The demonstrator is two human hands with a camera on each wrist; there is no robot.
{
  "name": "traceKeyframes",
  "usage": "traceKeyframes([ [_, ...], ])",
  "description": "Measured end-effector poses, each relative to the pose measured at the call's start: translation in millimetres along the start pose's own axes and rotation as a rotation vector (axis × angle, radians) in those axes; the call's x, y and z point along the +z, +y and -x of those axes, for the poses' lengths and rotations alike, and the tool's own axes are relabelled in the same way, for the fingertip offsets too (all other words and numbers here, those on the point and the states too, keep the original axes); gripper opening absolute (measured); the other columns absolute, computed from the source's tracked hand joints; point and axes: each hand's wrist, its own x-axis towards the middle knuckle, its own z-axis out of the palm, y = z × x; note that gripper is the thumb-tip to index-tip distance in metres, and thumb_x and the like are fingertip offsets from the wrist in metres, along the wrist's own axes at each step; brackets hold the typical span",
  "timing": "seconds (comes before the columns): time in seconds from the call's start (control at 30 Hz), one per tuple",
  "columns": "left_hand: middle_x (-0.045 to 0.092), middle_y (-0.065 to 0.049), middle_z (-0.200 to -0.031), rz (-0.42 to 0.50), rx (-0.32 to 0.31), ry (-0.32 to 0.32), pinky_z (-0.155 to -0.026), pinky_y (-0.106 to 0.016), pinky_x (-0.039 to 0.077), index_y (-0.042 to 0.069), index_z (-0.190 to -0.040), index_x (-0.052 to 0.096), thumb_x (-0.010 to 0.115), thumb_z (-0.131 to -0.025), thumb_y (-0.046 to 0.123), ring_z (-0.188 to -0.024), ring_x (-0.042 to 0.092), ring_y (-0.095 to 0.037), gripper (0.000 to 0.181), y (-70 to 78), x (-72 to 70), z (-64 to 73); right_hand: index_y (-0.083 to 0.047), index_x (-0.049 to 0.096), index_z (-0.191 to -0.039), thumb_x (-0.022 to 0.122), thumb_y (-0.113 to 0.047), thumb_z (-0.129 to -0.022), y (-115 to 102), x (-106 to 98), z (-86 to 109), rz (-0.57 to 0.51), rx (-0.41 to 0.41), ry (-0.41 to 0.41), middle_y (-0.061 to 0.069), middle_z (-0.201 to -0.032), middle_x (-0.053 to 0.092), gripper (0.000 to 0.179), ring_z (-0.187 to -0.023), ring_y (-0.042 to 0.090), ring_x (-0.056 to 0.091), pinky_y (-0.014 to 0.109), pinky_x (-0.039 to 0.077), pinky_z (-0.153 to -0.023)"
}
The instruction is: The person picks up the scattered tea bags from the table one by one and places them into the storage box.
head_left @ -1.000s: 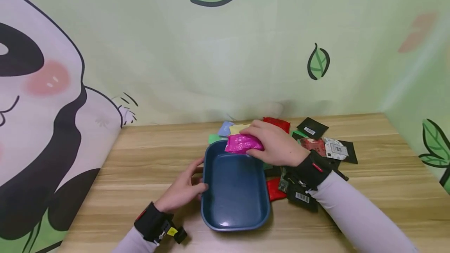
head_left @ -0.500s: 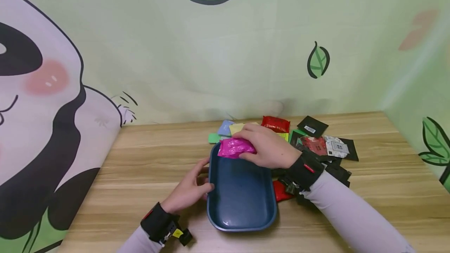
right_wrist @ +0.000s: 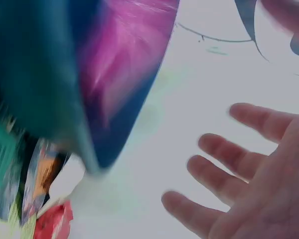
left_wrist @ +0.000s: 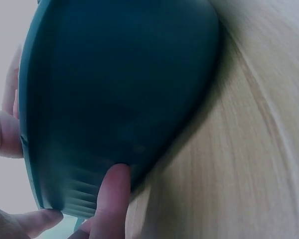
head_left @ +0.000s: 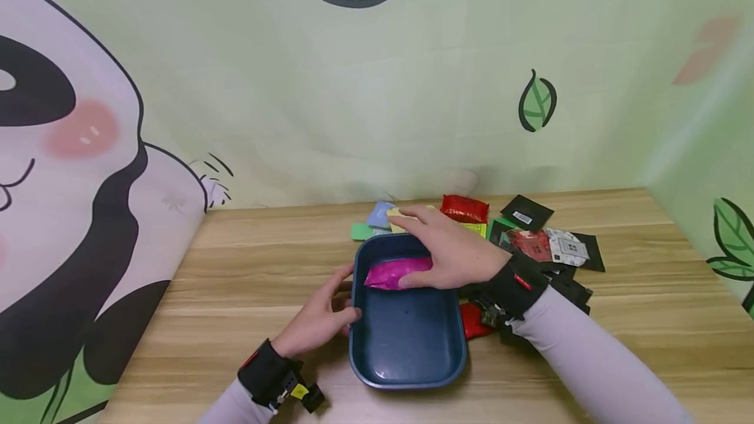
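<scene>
In the head view, the left hand [head_left: 316,318] pinches the side of a blue tray [head_left: 412,342], with the thumb over the edge and the other fingers outside. The right hand [head_left: 455,250] is over the far part of the tray, and its fingers are spread. A shiny pink packet [head_left: 385,273] lies inside the tray, just under those right fingers. The worktop [head_left: 253,247] is made of wood. Just past the right fingers are a blue card [head_left: 379,214] and a yellow card [head_left: 400,214]. A red packet [head_left: 465,208] lies near them, also past the hand. Lots of flat black packets [head_left: 526,214] lie farther to the right of the fingers.

In the left wrist view, the dark tray wall is big and close. One finger presses flat on its outside, low down, and another fingertip touches its edge.

In the right wrist view, the four fingers are held apart from each other, and the tray is beside them. The pink packet shows inside it, a bit blurry, and is not between the fingers
</scene>
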Motion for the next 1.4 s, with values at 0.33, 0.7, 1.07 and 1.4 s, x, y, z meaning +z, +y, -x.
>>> traceKeyframes([
  [0.33, 0.044, -0.020, -0.147, 0.019, -0.003, -0.004, -0.067, -0.040, 0.056, 0.021, -0.159, 0.028, 0.064, -0.090, 0.014, -0.116, 0.056, -0.033, 0.078, 1.4, -0.1, 1.1, -0.013, 0.034, -0.157, 0.059, -0.076, -0.077, 37.8, -17.5, 35.7, 0.036, 0.065, 0.006, 0.011, -0.161, 0.026, 0.105, -0.146, 0.030, 0.026, 0.050, 0.035, -0.111],
  [0.7, 0.045, -0.021, -0.146, 0.000, 0.011, -0.007, -0.069, -0.038, 0.055, 0.019, -0.159, 0.026, 0.063, -0.090, 0.012, -0.115, 0.057, -0.033, 0.078, 0.0, 0.3, 0.4, -0.005, 0.037, -0.154, 0.059, -0.074, -0.079, 73.4, -17.7, 82.9, 0.073, 0.146, 0.012, 0.019, -0.158, 0.031, 0.103, -0.139, 0.037, 0.035, 0.057, 0.041, -0.104],
  [1.07, 0.044, -0.021, -0.148, 0.015, 0.012, -0.019, -0.070, -0.039, 0.055, 0.020, -0.160, 0.025, 0.062, -0.091, 0.011, -0.115, 0.057, -0.033, 0.079, 0.0, 0.8, 0.6, -0.007, 0.043, -0.152, 0.063, -0.069, -0.080, 77.1, 1.4, 112.4, 0.080, 0.133, -0.010, 0.016, -0.156, 0.035, 0.097, -0.140, 0.034, 0.036, 0.055, 0.038, -0.107],
  [1.4, 0.044, -0.021, -0.147, 0.025, 0.014, -0.025, -0.070, -0.038, 0.055, 0.021, -0.160, 0.025, 0.062, -0.091, 0.010, -0.113, 0.056, -0.033, 0.079, -0.8, 0.0, 0.0, -0.015, 0.049, -0.149, 0.065, -0.068, -0.079, 54.1, 35.5, 120.6, 0.060, 0.038, -0.072, 0.004, -0.156, 0.038, 0.090, -0.141, 0.020, 0.036, 0.043, 0.038, -0.110],
])
